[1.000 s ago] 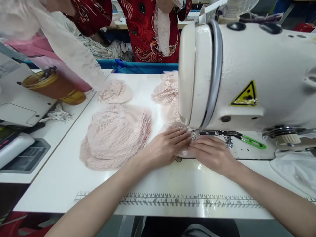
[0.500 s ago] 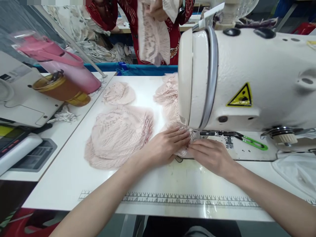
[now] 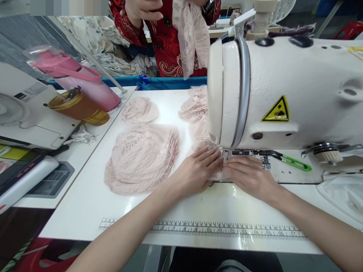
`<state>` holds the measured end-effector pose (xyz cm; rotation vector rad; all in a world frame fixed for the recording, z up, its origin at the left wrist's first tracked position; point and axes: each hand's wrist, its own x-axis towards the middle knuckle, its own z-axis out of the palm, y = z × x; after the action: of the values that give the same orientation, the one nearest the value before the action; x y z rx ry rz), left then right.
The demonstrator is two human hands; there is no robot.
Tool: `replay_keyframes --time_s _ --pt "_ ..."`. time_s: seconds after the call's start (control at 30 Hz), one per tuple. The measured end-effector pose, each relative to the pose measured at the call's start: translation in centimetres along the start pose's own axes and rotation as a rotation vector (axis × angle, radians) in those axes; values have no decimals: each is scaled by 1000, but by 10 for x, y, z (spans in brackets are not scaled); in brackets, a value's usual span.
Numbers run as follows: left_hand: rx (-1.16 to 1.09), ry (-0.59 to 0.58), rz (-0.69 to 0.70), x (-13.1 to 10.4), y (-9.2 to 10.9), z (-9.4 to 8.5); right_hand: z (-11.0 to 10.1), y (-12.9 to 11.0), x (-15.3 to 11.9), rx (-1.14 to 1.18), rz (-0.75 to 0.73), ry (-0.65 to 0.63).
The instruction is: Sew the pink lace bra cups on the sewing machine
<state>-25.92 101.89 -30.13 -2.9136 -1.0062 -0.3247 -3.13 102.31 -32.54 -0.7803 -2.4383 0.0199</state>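
A pale pink lace piece (image 3: 217, 174) lies under the needle area of a white sewing machine (image 3: 300, 87). My left hand (image 3: 200, 166) rests flat on the lace, fingers stretched toward the presser foot. Close beside it, my right hand (image 3: 248, 174) has its fingers drawn together on the lace's right edge; its thumb is hidden. More pink lace (image 3: 198, 113) runs back behind the machine head. To the left lie a stack of pink lace pieces (image 3: 141, 158) and a smaller lace piece (image 3: 140, 109).
A printed ruler (image 3: 210, 229) runs along the table's front. Left stand a pink bottle (image 3: 85, 79), an amber cup (image 3: 79, 107) and another machine (image 3: 31, 105). Green-handled metal part (image 3: 295, 162) lies right of the needle. Across the table, a person in red holds hanging lace (image 3: 193, 37).
The view has shifted slightly, moving the table rightward in frame. My hands stay at the lace by the needle. The person opposite has lifted one hand away from the hanging lace.
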Motion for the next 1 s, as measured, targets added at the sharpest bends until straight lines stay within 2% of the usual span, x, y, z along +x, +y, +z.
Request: replay_keyframes --time_s 0.47,0.8,1.0 --pt "75 50 -45 3 11 4 -4 10 0 -20 7 -44" --pt "90 55 -79 6 15 7 -16 7 5 -260 -18 54" --pt "70 31 -122 8 14 7 -16 7 5 -239 13 50"
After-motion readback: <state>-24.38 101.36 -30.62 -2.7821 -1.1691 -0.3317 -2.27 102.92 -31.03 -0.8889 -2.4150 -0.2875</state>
